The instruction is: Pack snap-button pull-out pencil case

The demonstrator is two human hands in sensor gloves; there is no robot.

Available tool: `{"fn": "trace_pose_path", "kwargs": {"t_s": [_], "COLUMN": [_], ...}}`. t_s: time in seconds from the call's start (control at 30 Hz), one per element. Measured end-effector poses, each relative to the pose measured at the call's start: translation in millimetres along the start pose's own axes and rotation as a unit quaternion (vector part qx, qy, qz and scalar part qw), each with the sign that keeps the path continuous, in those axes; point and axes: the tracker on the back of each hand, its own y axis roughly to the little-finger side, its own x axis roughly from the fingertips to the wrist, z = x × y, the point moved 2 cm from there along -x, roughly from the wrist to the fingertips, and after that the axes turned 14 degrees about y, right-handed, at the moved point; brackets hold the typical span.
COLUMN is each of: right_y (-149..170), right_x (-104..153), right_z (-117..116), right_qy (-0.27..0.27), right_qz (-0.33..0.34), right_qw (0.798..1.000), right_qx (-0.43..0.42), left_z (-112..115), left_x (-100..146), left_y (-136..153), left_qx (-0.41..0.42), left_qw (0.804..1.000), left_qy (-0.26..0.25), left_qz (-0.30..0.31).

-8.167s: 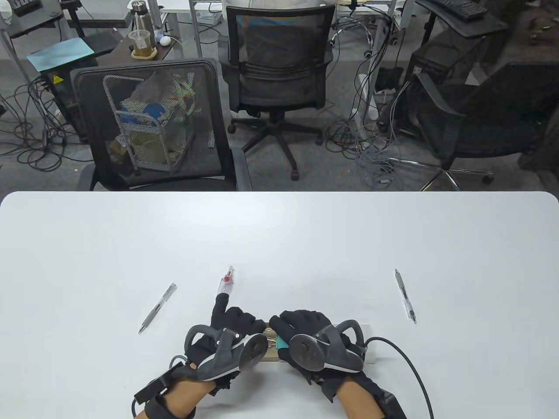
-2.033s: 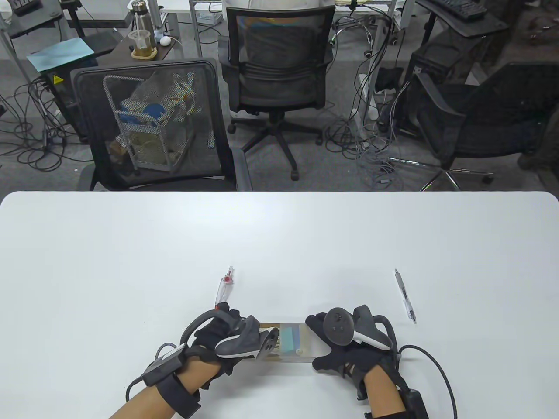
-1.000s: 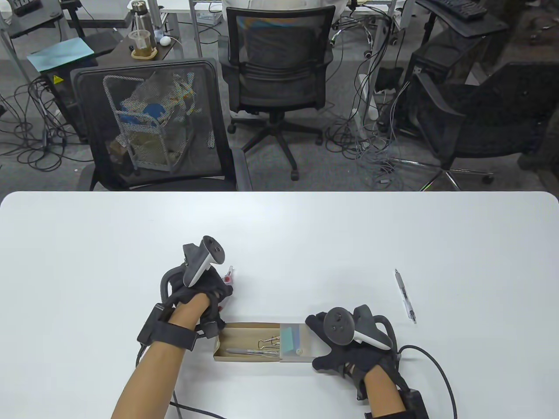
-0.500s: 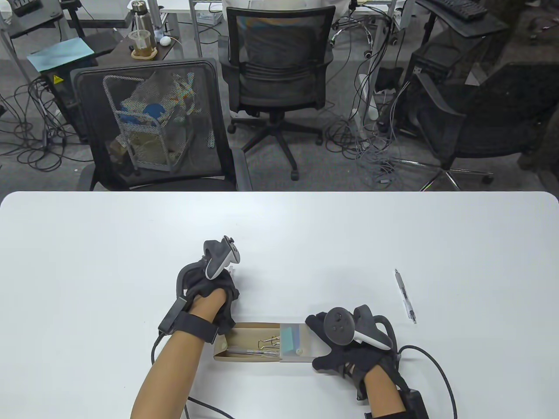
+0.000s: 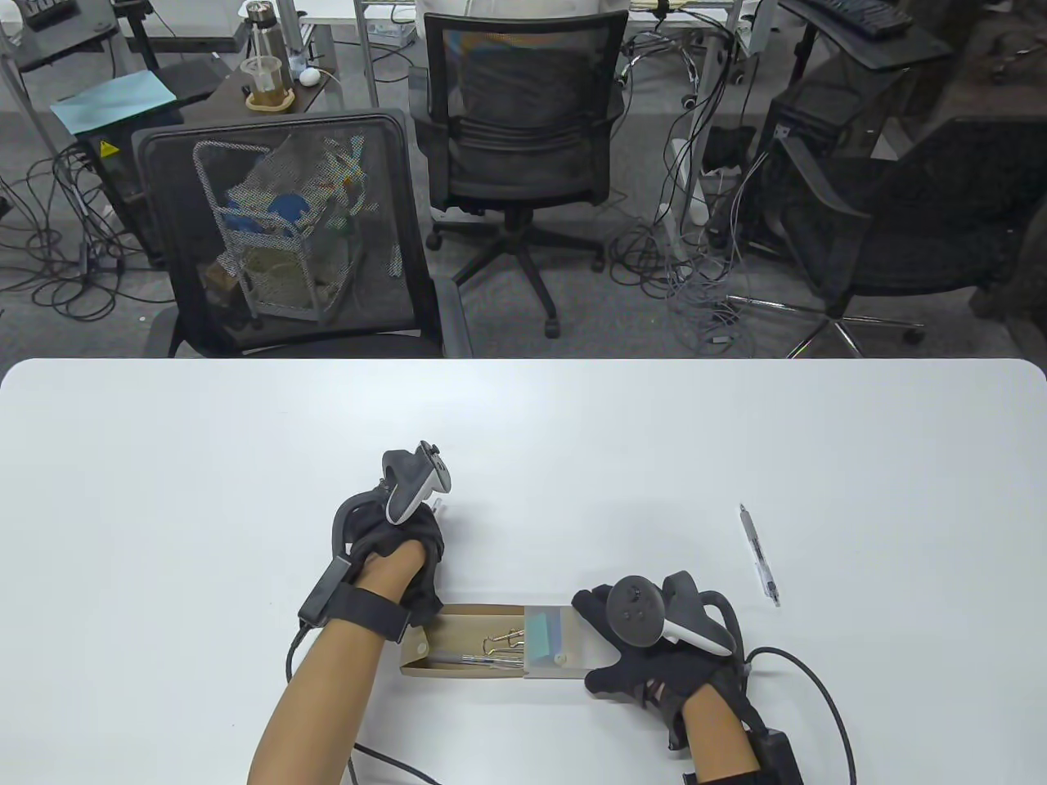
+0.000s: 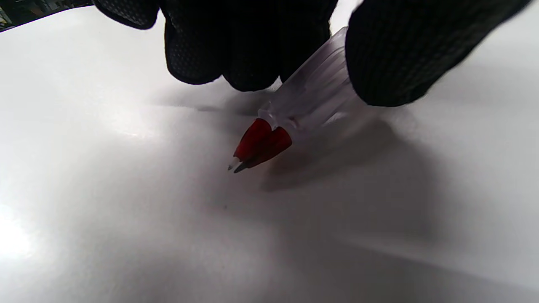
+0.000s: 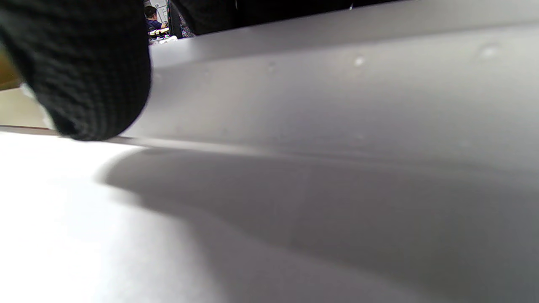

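On the white table (image 5: 523, 441), the pencil case (image 5: 491, 642) lies pulled open holding 1 pen and clips, its sleeve gripped by the right hand (image 5: 654, 646), while the left hand (image 5: 405, 548) pinches a red-tipped pen (image 6: 294, 113); 1 pen (image 5: 759, 554) remains unpacked.

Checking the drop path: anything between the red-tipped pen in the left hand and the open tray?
Nothing visible. The left hand pinches the red-tipped pen just beyond the open tray; only bare table lies between them.
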Motion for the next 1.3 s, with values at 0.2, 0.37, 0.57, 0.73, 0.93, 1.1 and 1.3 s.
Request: {"fn": "trace_pose_path", "kwargs": {"t_s": [0.2, 0.37, 0.57, 0.73, 0.93, 1.1, 1.3], "right_y": [0, 0, 0, 0, 0, 0, 0], "right_x": [0, 0, 0, 0, 0, 0, 0], "right_z": [0, 0, 0, 0, 0, 0, 0], "right_qy": [0.0, 0.0, 0.0, 0.0, 0.0, 0.0, 0.0], "right_qz": [0.0, 0.0, 0.0, 0.0, 0.0, 0.0, 0.0], "right_qw": [1.0, 1.0, 1.0, 1.0, 1.0, 1.0, 1.0], "right_qx": [0.0, 0.0, 0.0, 0.0, 0.0, 0.0, 0.0], "left_z": [-15, -12, 17, 48, 77, 86, 88], "left_x": [36, 83, 131, 145, 142, 138, 140], "left_y": [-2, -17, -34, -43, -47, -46, -42], "left_qx": [0.029, -0.017, -0.151, -0.258, -0.349, -0.376, -0.387], "left_qw": [0.993, 0.97, 0.935, 0.913, 0.893, 0.888, 0.881], "left_qy": [-0.035, -0.052, -0.116, -0.15, -0.168, -0.171, -0.194], "left_qz": [0.105, 0.238, 0.3, 0.279, 0.23, 0.203, 0.19]}}
